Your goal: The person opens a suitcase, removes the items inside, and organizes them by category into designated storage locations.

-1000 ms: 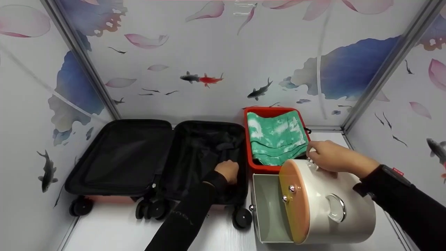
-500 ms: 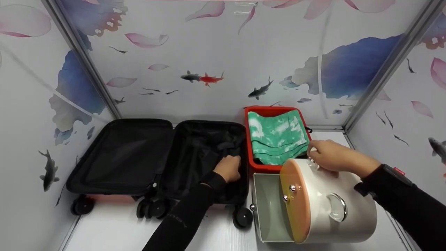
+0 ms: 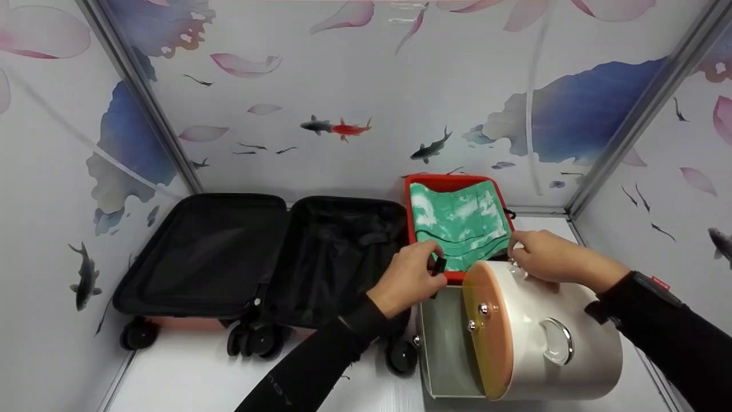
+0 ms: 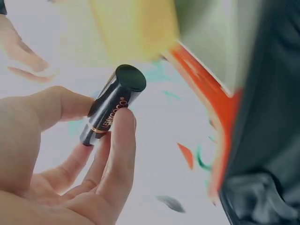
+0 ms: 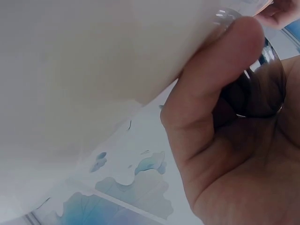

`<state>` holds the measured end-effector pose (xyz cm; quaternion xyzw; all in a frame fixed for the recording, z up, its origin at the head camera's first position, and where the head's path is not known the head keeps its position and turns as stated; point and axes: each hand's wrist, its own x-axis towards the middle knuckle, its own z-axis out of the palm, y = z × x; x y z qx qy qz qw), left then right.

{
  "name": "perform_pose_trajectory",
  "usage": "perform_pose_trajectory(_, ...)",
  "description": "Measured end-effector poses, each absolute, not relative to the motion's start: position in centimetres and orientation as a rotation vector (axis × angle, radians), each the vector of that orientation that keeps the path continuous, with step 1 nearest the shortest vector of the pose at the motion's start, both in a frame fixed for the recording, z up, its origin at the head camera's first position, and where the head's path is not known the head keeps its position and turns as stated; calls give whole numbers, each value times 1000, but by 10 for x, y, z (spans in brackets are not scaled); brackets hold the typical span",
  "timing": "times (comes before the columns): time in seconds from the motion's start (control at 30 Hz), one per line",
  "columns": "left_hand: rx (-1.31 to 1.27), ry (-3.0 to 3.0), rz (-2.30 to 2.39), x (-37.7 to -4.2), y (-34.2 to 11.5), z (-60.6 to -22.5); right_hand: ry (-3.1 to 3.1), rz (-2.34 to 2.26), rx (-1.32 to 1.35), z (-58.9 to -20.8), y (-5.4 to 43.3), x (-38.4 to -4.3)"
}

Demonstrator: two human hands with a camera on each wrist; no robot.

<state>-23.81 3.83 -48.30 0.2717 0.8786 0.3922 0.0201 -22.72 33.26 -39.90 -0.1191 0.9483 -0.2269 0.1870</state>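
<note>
In the head view my left hand (image 3: 406, 280) is over the right edge of an open black-lined suitcase (image 3: 311, 274), beside the drawer. It pinches a small black lipstick tube (image 4: 110, 105) with gold lettering between thumb and fingers. The tube slants, its dark flat end upward, in the left wrist view. My right hand (image 3: 540, 257) curls round a clear, chrome-edged handle (image 5: 276, 79) on top of a white rounded storage box (image 3: 555, 309). That box has an orange and yellow front (image 3: 492, 337), and a grey-green drawer (image 3: 449, 343) stands pulled out from it.
Behind the box, a red-rimmed bin (image 3: 452, 182) holds folded green and white cloth (image 3: 460, 223). The suitcase's other half (image 3: 206, 257) lies flat at left, its wheels (image 3: 140, 333) toward me. Printed walls (image 3: 274, 103) enclose the back and sides.
My left hand has come up out of the suitcase's right half and moved right, with the lipstick tube now showing in its fingers. The right hand keeps its grip on the handle.
</note>
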Motion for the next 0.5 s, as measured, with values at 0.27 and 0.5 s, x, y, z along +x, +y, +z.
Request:
perform_pose_trajectory(0.27,852,2785,941,-205,68,-504,2670,-630,-327,-399,336,-227)
perform_pose_trajectory(0.5,884,2835,647,-193,86,-537,2658,-636,-322,-399,335,-228)
